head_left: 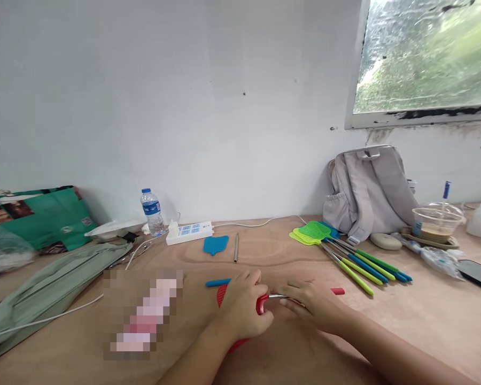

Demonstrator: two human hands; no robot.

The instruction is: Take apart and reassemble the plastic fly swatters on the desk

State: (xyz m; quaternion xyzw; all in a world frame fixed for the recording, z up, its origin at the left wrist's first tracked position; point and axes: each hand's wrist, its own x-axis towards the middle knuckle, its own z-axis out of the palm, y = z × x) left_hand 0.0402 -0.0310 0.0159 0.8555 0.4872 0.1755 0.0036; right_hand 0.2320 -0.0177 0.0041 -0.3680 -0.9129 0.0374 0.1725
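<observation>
My left hand (242, 310) is closed over a red fly swatter head (223, 293), whose neck shows at the thumb. My right hand (310, 303) pinches a thin metal rod (278, 296) that meets that red neck. A red cap piece (337, 291) lies just beyond my right hand. A blue handle piece (218, 282) lies by my left hand. Farther off lie a blue swatter head (215, 244) and a grey metal rod (236, 247).
A bundle of green, yellow and blue fly swatters (344, 254) lies at right, before a grey backpack (366, 192). A power strip (189, 232), water bottle (152, 212), green bag (36, 216), grey-green pouch (52, 289), plastic cup (436, 220) and phone (479, 274) ring the wooden table (425, 321).
</observation>
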